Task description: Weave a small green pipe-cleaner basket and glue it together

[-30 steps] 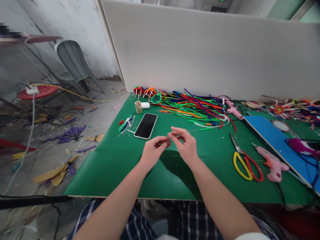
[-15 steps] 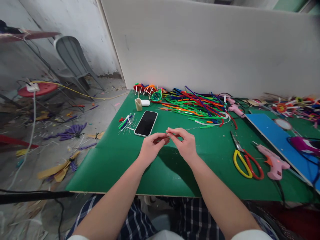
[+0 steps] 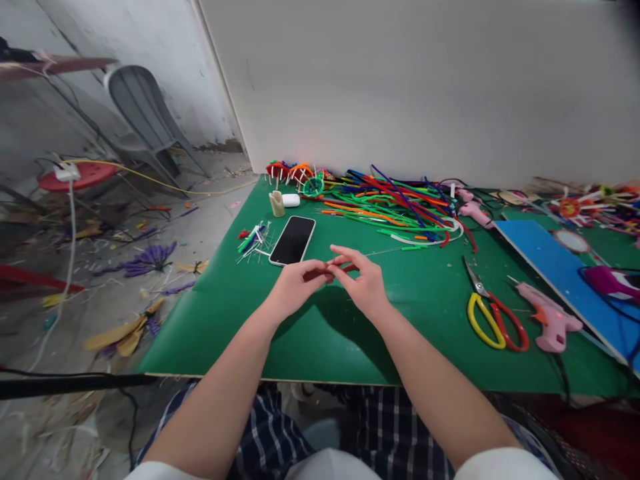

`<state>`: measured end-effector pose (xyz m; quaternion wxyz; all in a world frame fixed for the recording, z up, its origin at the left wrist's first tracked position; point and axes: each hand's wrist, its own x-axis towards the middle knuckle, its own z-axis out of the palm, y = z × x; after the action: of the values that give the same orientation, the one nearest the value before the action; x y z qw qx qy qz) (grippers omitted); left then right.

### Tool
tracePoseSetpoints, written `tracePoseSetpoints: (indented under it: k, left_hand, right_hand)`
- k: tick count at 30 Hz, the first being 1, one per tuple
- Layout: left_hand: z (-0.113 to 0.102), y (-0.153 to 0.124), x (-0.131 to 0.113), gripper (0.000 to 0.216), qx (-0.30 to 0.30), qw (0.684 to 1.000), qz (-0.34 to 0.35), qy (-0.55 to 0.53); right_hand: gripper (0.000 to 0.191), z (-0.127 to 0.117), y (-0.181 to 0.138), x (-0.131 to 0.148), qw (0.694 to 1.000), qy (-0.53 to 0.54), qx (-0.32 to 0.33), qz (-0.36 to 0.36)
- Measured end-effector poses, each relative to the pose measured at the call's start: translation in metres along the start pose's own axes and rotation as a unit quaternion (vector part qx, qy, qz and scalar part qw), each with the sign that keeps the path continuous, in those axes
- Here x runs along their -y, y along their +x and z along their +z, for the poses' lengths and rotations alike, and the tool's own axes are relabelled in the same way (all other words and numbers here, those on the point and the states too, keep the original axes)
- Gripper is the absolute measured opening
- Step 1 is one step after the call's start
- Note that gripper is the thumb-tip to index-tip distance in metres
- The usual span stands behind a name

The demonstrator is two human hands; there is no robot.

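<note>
My left hand (image 3: 300, 283) and my right hand (image 3: 361, 279) meet fingertip to fingertip above the green table (image 3: 225, 320). Both are closed in a pinch. Whatever they hold is too small and too covered by the fingers to name. A phone (image 3: 293, 240) with a dark screen lies just beyond my left hand. Left of it is a small heap of thin white, green and blue cut pieces (image 3: 255, 241). A thin wire with a green end (image 3: 414, 248) lies on the table beyond my right hand.
A pile of coloured pipe cleaners (image 3: 390, 203) lies along the white partition (image 3: 400, 87). Scissors (image 3: 487, 313) with yellow and red handles, a pink glue gun (image 3: 550, 317) and a blue board (image 3: 545, 260) are on the right. A beige holder (image 3: 277, 205) stands at the back left.
My hands stay together and have shifted slightly left. The right index finger has lifted a little from the pinch. The view has moved slightly.
</note>
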<state>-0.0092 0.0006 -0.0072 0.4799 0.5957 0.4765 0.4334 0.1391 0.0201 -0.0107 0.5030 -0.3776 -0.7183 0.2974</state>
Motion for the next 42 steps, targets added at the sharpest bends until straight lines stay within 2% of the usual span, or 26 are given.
tracePoseSetpoints:
  k: [7,10,15,20,29,34,42]
  left_hand:
    - [-0.008,0.002,0.003,0.018,0.076,0.990,0.007,0.117]
    - [-0.009,0.003,0.005,0.020,0.089,0.987,0.009,0.132]
    - [-0.003,0.003,0.005,0.021,0.059,0.995,0.019,0.083]
    - [0.001,0.006,0.007,0.018,-0.012,0.985,0.056,0.163]
    - [-0.002,0.010,0.015,0.021,0.004,0.985,0.054,0.162]
    - [0.001,0.013,0.020,0.024,0.000,0.983,0.062,0.174]
    - [0.005,0.015,0.016,0.024,-0.022,0.985,0.053,0.164]
  right_hand:
    - [0.034,0.000,0.001,-0.001,1.000,0.012,0.010,0.012]
    - [0.033,-0.001,0.001,0.000,0.999,0.034,0.013,0.029]
    - [0.031,-0.002,-0.001,0.003,0.999,0.042,-0.011,0.023]
    - [0.035,0.000,-0.001,0.000,0.999,0.050,0.004,0.012]
    - [0.014,0.005,0.004,-0.010,0.999,0.021,0.017,0.033]
    - [0.012,0.003,0.005,-0.011,0.999,0.027,-0.001,0.046]
    - [0.013,0.000,0.009,-0.011,0.988,0.093,-0.028,0.120]
